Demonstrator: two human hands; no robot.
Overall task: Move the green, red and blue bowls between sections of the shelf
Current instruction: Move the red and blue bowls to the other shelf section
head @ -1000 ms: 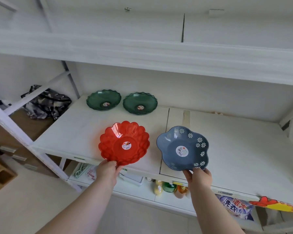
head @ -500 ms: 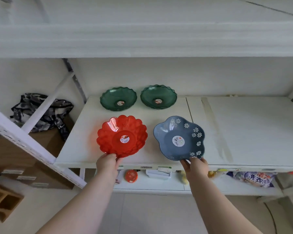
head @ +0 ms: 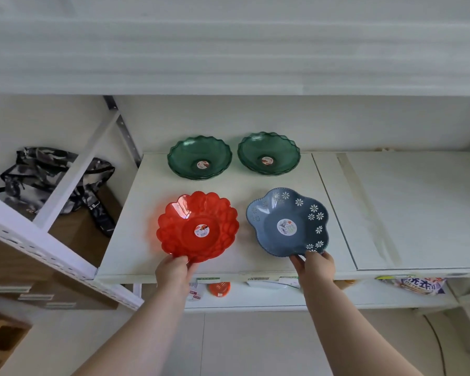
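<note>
We are holding a bowl in each hand over the left section of the shelf (head: 255, 183). The left hand (head: 174, 270) is pinching the near rim of the red bowl (head: 197, 227); the right hand (head: 314, 267) is pinching the near rim of the blue bowl (head: 287, 221). Compared with a second ago, both bowls are sitting further in over the board and lower, the red one now lying nearly flat; our head has also swung, so the shelf is facing us squarely. We are reading this as the set-down phase, with both bowls about to be released in the front row, though we cannot tell whether their bases are touching the board yet.

Contents: all four bowls are empty apart from a round sticker at the centre. The left green bowl (head: 200, 158) and the right green bowl (head: 268, 153) are resting side by side at the back, apart from each other and from the front pair. The right section (head: 418, 207) is carrying no bowls.
</note>
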